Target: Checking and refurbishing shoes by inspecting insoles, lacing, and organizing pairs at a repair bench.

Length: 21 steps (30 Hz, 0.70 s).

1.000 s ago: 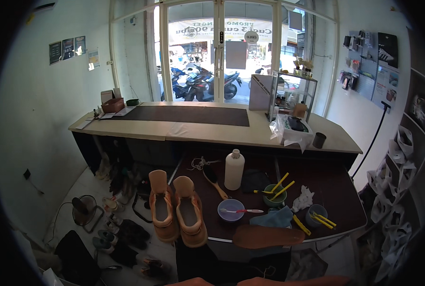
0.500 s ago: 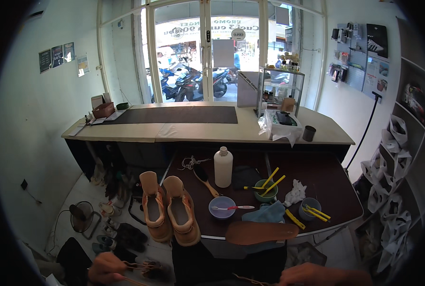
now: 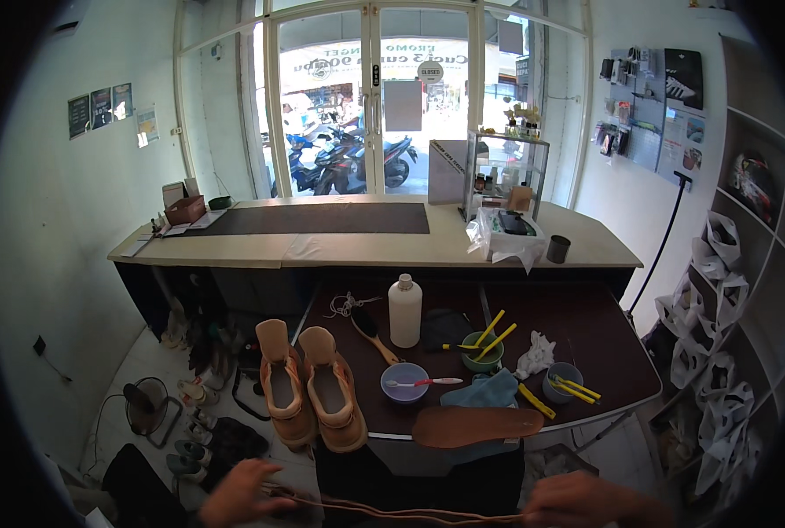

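A long tan shoelace stretches between my hands at the lower edge, above my dark-clothed lap. My right hand is closed on its right end. My left hand has the other end between thumb and fingers, the grip loose. A pair of tan shoes without laces, the left shoe and the right shoe, stands with tongues raised at the table's left front edge. A brown insole lies along the front edge, partly over a blue cloth.
On the dark table stand a white bottle, a purple bowl with a toothbrush, a green bowl with yellow-handled brushes and a grey cup. A wooden brush and crumpled white paper lie there. Shoes cover the floor left.
My hands have come up slightly, the left one also moving right with its fingers spread wider. The shoelace now spans the gap between both hands. The view has shifted a little.
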Tool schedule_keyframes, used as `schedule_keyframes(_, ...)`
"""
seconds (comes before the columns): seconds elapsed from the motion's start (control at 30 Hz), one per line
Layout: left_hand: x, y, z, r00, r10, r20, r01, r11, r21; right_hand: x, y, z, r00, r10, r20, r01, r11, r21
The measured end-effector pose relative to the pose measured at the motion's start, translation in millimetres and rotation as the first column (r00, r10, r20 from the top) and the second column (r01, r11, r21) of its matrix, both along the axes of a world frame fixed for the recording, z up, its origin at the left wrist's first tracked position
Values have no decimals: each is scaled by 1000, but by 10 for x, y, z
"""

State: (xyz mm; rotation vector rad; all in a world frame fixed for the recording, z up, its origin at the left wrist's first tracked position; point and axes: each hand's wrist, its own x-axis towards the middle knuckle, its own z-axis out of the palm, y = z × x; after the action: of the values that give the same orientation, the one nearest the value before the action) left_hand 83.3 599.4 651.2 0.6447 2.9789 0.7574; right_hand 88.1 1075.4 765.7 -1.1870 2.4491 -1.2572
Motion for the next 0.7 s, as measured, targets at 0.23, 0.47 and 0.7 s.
schedule_keyframes(0.23,102,1821,-110,832,-526,176,10,330,944,-232,-866,-770,991,124,56,-125,992,9)
schedule_keyframes(0.47,-66,1225,107,905,-402,137,243,755,609,-373,-761,-728,955,207,211,-223,973,55)
schedule_keyframes(0.7,79,305,475,985,-157,76,123,935,331,-299,-334,-154,976,118,183,-117,993,-19)
